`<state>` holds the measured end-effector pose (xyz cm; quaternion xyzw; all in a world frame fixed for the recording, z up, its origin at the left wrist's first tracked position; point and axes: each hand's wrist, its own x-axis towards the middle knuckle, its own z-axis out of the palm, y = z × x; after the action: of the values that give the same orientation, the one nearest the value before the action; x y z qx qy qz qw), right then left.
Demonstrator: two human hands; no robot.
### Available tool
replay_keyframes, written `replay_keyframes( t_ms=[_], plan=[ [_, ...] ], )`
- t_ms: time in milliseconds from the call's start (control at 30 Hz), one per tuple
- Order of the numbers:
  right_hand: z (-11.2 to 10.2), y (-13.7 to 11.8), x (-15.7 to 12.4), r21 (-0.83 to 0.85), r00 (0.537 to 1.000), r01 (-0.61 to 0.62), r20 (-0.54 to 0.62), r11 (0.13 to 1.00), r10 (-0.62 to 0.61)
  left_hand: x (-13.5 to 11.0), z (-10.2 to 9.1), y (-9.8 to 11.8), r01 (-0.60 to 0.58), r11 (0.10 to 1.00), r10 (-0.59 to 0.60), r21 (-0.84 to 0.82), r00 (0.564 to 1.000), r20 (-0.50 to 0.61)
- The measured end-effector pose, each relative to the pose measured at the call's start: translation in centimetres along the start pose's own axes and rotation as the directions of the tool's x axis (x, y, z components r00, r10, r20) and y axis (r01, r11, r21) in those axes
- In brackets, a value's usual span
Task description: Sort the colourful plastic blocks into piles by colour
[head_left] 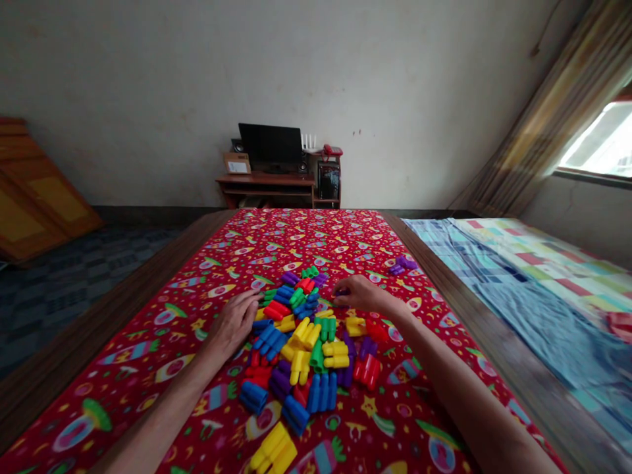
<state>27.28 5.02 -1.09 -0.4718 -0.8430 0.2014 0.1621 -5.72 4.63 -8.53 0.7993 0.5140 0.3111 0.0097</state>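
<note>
A heap of plastic toy blocks (303, 332), shaped like joined round-tipped tubes in red, yellow, blue, green and purple, lies on a red patterned cloth (296, 253). My left hand (236, 321) rests along the heap's left side, fingers stretched forward, the tips beside a green block (269, 297). Across the heap, my right hand (356, 291) is low over the cloth with its fingers curled in. A small dark purplish bit shows under those fingers, too hidden to name. Closest to me lies a yellow block (274, 449), apart from the heap.
Purple blocks (402, 265) lie separately at the far right of the cloth. Dark wooden table edges (424, 263) flank the cloth. To the right is a bed with a checked sheet (538, 263). A desk with a monitor (270, 145) stands against the far wall.
</note>
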Motion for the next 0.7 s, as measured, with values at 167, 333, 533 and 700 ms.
replay_keyframes(
  t_ms=[167,333,533,700],
  plan=[
    [-3.3,5.3,-0.7,0.051,0.849,-0.235,-0.475,0.971,0.231,0.0,0.0,0.0,-0.005,1.000,0.005,-0.002,1.000,-0.008],
    [-5.5,9.3,-3.2,0.165,0.569,-0.518,-0.667,0.839,0.482,0.1,0.1,0.0,-0.003,1.000,0.003,-0.004,1.000,-0.007],
    [-5.5,8.5,-3.1,0.135,0.508,-0.534,-0.738,0.835,0.444,0.0,-0.1,0.1,0.001,1.000,-0.001,-0.013,1.000,-0.009],
    [-0.2,3.6,0.2,0.061,0.868,-0.090,-0.485,0.994,0.108,0.0,0.0,0.0,0.000,1.000,0.000,-0.010,1.000,-0.018]
  ],
)
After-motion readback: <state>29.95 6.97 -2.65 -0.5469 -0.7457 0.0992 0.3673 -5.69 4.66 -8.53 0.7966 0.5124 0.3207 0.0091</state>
